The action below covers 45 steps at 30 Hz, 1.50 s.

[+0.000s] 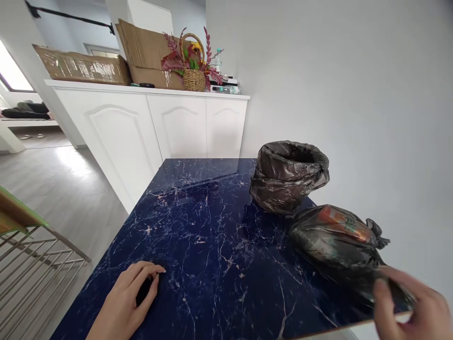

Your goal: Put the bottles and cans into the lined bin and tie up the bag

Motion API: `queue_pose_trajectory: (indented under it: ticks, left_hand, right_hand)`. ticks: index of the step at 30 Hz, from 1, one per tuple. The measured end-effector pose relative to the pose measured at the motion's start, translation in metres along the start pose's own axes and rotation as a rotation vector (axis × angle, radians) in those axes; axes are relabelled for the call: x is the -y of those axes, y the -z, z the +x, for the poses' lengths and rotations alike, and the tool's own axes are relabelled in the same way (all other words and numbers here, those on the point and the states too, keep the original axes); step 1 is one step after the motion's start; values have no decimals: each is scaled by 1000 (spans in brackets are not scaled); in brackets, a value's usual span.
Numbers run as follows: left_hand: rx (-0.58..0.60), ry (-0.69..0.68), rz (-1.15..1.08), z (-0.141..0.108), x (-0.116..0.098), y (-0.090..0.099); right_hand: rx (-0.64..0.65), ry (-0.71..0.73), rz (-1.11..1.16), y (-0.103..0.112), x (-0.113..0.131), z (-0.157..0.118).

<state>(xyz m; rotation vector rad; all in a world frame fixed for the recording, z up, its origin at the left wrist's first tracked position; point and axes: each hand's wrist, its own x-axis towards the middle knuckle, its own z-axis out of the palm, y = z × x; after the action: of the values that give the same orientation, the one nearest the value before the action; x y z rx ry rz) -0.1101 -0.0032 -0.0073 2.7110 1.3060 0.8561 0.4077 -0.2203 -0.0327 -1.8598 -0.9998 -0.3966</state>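
Your right hand (412, 302) and your left hand (123, 297) lie nearest the camera, on the near side of the open bag. Right hand: thumb and forefinger are spread around the near end of the tied bag (329, 245); blur hides the contact, so you cannot tell whether the fingers grip the plastic or only touch it. Left hand: fingers loosely curled, narrow gap, nothing held; it rests at the tabletop (198, 226), on the near left of the open bag.

Position of items: the open bag (286, 174) stands upright near the far right edge of the tabletop, mouth up, rim rolled outward. The tied bag lies on its side, nearer to you than the open bag and to its right. Its knot (380, 236) points right. Something orange-red shows through the dark film. Whether the two bags touch cannot be told.

Current step, as judged: handling the tied bag with your right hand, left hand idle. From this position, a move calls for a secure hold on gathered plastic rather than a single thin layer. Keep the load supported, since thin film may stretch or tear. Maintain clearance from the open bag, which appears light and could tip if brushed.
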Motion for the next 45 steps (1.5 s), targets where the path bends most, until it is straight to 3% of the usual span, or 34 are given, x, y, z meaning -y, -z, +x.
queue_pose_trajectory:
  ticks: [2,3,6,10,17,28,35,45]
  left_hand:
    - [28,-7,58,-4,-2,-2]
    - [50,-21,89,-5,-3,-3]
    - [94,-92,178,-8,-7,-6]
    - [96,-143,276,-8,-10,-9]
    - [114,-170,365,-5,-19,-7]
    - [96,-180,455,2,-26,-10]
    - [96,-150,430,2,-27,-12]
    - [111,-103,272,-4,-6,-18]
  right_hand:
    - [136,210,111,-20,28,-15]
    - [236,243,143,-33,41,-20]
    - [427,190,147,-73,70,-30]
    - [568,154,73,-99,75,-36]
    - [625,359,-131,-104,56,-50]
    - [709,521,-310,-106,61,-44]
    - [714,480,-303,-105,70,-44]
    - [659,391,-221,-104,81,-48]
